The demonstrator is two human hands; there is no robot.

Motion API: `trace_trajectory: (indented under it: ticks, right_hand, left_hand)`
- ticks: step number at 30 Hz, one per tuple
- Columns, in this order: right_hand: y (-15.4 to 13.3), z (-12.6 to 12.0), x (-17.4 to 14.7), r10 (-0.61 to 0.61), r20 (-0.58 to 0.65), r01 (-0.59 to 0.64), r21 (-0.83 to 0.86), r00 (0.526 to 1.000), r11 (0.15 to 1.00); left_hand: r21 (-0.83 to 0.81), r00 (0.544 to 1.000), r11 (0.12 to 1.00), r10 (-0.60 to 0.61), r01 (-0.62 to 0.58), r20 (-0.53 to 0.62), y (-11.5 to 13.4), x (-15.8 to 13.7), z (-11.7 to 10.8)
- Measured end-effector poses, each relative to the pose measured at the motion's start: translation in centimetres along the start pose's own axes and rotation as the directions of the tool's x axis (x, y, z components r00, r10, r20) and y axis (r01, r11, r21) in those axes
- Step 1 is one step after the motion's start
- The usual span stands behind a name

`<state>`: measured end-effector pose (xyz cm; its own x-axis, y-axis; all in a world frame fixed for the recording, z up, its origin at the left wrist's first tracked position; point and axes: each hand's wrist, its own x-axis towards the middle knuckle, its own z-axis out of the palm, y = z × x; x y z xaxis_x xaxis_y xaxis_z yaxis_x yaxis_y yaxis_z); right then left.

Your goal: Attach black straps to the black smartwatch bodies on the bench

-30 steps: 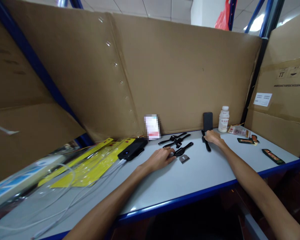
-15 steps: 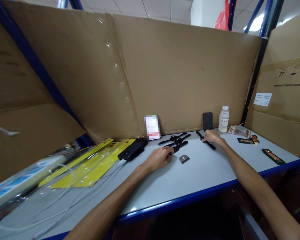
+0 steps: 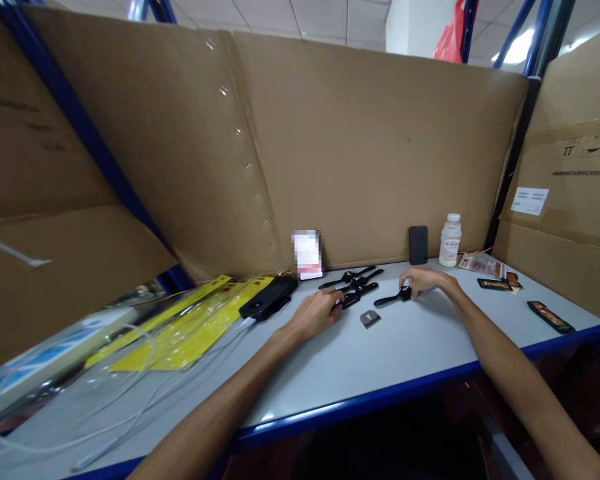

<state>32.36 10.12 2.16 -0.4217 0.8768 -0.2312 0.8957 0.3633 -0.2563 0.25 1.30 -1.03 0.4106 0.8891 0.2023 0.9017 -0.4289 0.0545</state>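
My right hand [image 3: 421, 280] has its fingers closed on one end of a black wristwatch [image 3: 391, 299], whose strap stretches out flat to the left, low over or on the table. My left hand [image 3: 320, 312] rests on the table with curled fingers closed on the near end of another black watch [image 3: 353, 299]. Behind that one, more black watches [image 3: 350, 276] lie side by side, their straps straight. A small grey tag with a pale slot [image 3: 370, 319] lies in front of them, between my hands. My fingertips are partly hidden.
Left are a black power bank [image 3: 269, 298] with white cables, yellow packaging [image 3: 195, 340] and a power strip [image 3: 55, 353]. At the back stand a lit phone [image 3: 308, 257], a dark phone [image 3: 418, 245] and a white bottle [image 3: 450, 241]. Snack packets [image 3: 550, 317] lie right; cardboard [image 3: 360, 147] walls surround the table.
My right hand has turned the watch from a diagonal lie to roughly level, its free strap now pointing left towards the row. My left hand has barely moved. The view has shifted slightly.
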Motion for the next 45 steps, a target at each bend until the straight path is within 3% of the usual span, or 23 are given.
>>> trace_trajectory:
  ticks: [4,7,10,11,16,23,33,41,45]
  right_hand:
    - [-2.5,1.8,0.8,-0.210,-0.039,0.213,0.143,0.977,0.966]
    - [-5.3,3.4,0.6,-0.240,-0.157,0.274,0.258,0.958,0.927]
    - [-8.0,4.7,-0.1,-0.228,-0.346,0.266,0.066,0.910,0.962]
    - [-8.7,5.0,-0.3,-0.230,-0.359,0.242,-0.010,0.905,0.970]
    - [-10.4,6.3,-1.1,-0.173,-0.304,0.118,-0.191,0.937,0.974]
    - [-11.5,7.0,-1.1,-0.172,-0.363,0.070,-0.280,0.916,0.958]
    - [-12.8,7.2,-0.3,-0.054,-0.392,-0.038,-0.223,0.919,0.974]
    - [-12.3,6.5,-0.6,-0.150,-0.314,0.063,-0.270,0.938,0.961]
    - [-10.9,6.3,-0.6,-0.205,-0.304,0.143,-0.215,0.930,0.966]
  left_hand:
    - [-0.025,0.999,1.000,0.016,-0.017,-0.037,0.1,-0.1,0.1]
    - [-0.066,0.994,0.994,0.080,-0.085,-0.068,0.3,-0.2,0.3]
    - [-0.062,0.988,0.987,0.149,-0.151,-0.029,0.7,-0.2,0.6]
    - [-0.057,0.986,0.984,0.168,-0.168,-0.009,0.8,-0.2,0.8]
    - [-0.047,0.983,0.983,0.180,-0.178,0.036,1.0,-0.1,1.1]
    - [-0.041,0.983,0.982,0.183,-0.182,0.029,1.1,-0.2,1.1]
    - [-0.039,0.987,0.988,0.152,-0.150,0.047,2.6,-0.4,0.7]
    - [-0.038,0.988,0.989,0.144,-0.143,0.048,2.6,-0.3,1.0]
    - [-0.033,0.984,0.985,0.172,-0.170,0.052,1.7,-0.3,0.6]
